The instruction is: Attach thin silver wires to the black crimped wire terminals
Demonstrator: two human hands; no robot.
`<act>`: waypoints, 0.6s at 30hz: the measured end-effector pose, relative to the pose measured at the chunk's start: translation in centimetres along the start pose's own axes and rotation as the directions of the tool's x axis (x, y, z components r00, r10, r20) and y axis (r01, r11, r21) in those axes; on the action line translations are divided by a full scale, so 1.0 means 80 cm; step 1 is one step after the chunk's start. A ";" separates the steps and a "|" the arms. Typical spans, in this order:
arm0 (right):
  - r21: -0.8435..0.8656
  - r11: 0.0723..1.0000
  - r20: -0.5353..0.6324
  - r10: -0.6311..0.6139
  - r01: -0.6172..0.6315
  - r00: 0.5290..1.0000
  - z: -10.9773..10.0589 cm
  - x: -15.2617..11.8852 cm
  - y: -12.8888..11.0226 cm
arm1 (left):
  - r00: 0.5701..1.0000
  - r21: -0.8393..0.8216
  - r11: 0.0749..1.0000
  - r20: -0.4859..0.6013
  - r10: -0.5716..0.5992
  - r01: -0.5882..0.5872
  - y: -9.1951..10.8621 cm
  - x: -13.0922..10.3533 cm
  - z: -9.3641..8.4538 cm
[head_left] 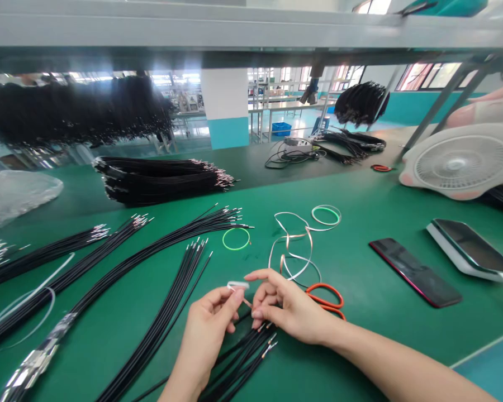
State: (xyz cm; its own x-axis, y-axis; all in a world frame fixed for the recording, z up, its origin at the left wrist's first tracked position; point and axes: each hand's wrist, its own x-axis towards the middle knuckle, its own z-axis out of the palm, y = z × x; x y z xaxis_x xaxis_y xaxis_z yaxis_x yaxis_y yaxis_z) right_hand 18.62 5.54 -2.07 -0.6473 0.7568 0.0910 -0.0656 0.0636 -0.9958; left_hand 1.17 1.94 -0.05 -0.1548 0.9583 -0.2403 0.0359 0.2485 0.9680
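Observation:
My left hand (216,318) is closed, thumb and fingertip pinching a small loop of narrow white strip (238,285). Close beside it, my right hand (283,307) has its thumb and fingers pressed together around a thin black cable (242,319), its index finger raised. A short pinkish end shows between the two hands. Under them lies a bunch of black cables (245,357) with bare, pale tips. A long white and tan strip (293,215) curls on the green table beyond my right hand, and orange-handled scissors (327,296) lie partly behind that hand.
More black cable bundles (121,273) cover the left side, with a thick stack (159,181) behind. A green ring (236,239) lies mid-table. On the right are a phone (414,271), another phone on a white block (473,245) and a white fan (456,162). A shelf (251,28) crosses overhead.

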 end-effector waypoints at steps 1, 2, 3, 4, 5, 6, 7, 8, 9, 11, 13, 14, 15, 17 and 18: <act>0.011 1.000 0.005 0.006 -0.006 1.000 -0.002 0.000 -0.001 | 1.000 -0.007 1.000 -0.011 0.002 -0.003 0.000 0.001 -0.001; 0.016 1.000 0.012 0.009 -0.009 1.000 -0.003 0.000 -0.003 | 1.000 -0.013 1.000 -0.017 0.006 -0.006 -0.001 0.002 -0.002; 0.016 1.000 0.021 0.011 -0.012 1.000 -0.004 0.000 -0.004 | 1.000 -0.018 1.000 -0.020 0.010 -0.010 -0.001 0.003 -0.002; 0.016 1.000 0.028 0.014 -0.014 1.000 -0.004 0.000 -0.006 | 1.000 -0.022 1.000 -0.020 0.014 -0.014 -0.001 0.003 -0.002; 0.017 1.000 0.032 0.017 -0.018 0.999 -0.003 -0.001 -0.007 | 1.000 -0.025 1.000 -0.013 0.016 -0.017 -0.001 0.003 0.000; 0.024 0.999 0.032 0.022 -0.023 0.999 -0.002 -0.001 -0.007 | 1.000 -0.025 1.000 -0.001 0.018 -0.018 -0.001 0.002 0.001; 0.037 0.999 0.028 0.028 -0.029 0.999 0.000 -0.001 -0.007 | 1.000 -0.023 1.000 0.016 0.020 -0.020 0.000 0.001 0.003; 0.056 0.998 0.018 0.035 -0.035 0.999 0.002 -0.001 -0.007 | 0.999 -0.020 1.000 0.032 0.023 -0.023 0.000 0.000 0.004; 0.078 0.996 0.004 0.042 -0.042 0.999 0.004 0.000 -0.006 | 0.999 -0.018 0.999 0.042 0.029 -0.028 0.001 -0.001 0.006; 0.124 0.991 -0.026 0.058 -0.055 0.998 0.007 0.001 -0.004 | 0.998 -0.020 0.999 0.027 0.049 -0.048 0.002 -0.003 0.007; 0.164 0.984 -0.050 0.083 -0.074 0.995 0.009 0.002 -0.004 | 0.995 -0.020 0.996 -0.047 0.091 -0.092 0.003 -0.005 0.006; 0.181 0.980 -0.058 0.095 -0.084 0.994 0.009 0.003 -0.004 | 0.989 -0.009 0.992 -0.089 0.122 -0.123 0.004 -0.006 0.006; 0.196 0.976 -0.062 0.106 -0.092 0.992 0.009 0.003 -0.005 | 0.981 0.013 0.988 -0.116 0.154 -0.154 0.005 -0.008 0.005; 0.221 0.970 -0.069 0.121 -0.103 0.990 0.009 0.003 -0.006 | 0.963 0.074 0.973 -0.143 0.229 -0.220 0.006 -0.011 0.006; 0.231 0.967 -0.075 0.125 -0.104 0.989 0.009 0.003 -0.008 | 0.953 0.106 0.962 -0.147 0.265 -0.251 0.006 -0.012 0.007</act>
State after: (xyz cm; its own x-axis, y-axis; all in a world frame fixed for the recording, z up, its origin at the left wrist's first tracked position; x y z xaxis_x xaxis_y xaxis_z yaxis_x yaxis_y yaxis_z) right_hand 17.96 5.21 -1.44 -0.5916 0.8055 -0.0347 -0.1710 -0.1675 -0.9709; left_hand 1.91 1.20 0.64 -0.2827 0.9584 0.0379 0.1781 0.0136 0.9839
